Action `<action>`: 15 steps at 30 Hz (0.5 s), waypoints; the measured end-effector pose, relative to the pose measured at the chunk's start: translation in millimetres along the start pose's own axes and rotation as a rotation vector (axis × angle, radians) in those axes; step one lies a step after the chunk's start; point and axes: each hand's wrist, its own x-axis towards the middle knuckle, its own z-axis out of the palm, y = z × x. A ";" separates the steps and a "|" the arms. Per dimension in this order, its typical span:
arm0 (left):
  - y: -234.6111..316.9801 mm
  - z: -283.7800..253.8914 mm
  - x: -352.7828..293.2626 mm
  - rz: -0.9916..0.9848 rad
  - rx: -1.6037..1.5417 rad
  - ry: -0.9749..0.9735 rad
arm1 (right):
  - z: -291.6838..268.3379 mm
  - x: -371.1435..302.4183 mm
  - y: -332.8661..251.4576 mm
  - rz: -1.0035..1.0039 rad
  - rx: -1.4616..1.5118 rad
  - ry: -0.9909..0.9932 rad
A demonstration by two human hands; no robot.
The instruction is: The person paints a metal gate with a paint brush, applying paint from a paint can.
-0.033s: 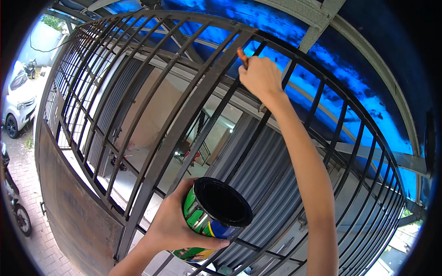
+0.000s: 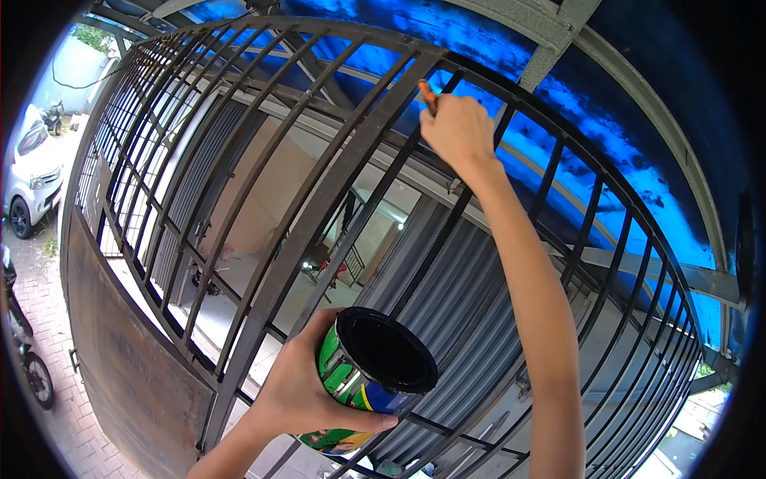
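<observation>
view from above the hands, close to a tall black metal gate (image 2: 263, 263) w/ vertical bars. left hand (image 2: 299, 395) is wrapped round an open paint tin (image 2: 375, 371), green label, inside coated black, held low against the bars. right hand (image 2: 459, 132) is raised to the curved top rail, closed on an orange brush handle (image 2: 428, 94); bristles hidden. bars all look dark & coated, so prob. most painting is done, top rail being worked; can't tell wet from dry. rusty lower panel (image 2: 128, 359) looks unpainted. white car (image 2: 32, 172) far left.

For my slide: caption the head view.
Left hand holds an open paint can; right hand brushes a dark metal gate.
</observation>
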 end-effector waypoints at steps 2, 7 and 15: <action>0.2 -0.9 -0.7 -0.025 0.003 -0.007 | -1.2 0.3 3.5 0.030 -0.036 -0.069; -1.9 -3.0 -0.1 -0.012 0.017 0.007 | -9.6 1.9 1.4 0.032 0.017 -0.061; 2.4 -2.9 -4.9 -0.010 0.021 0.000 | 0.4 -4.5 -2.5 -0.050 0.010 -0.108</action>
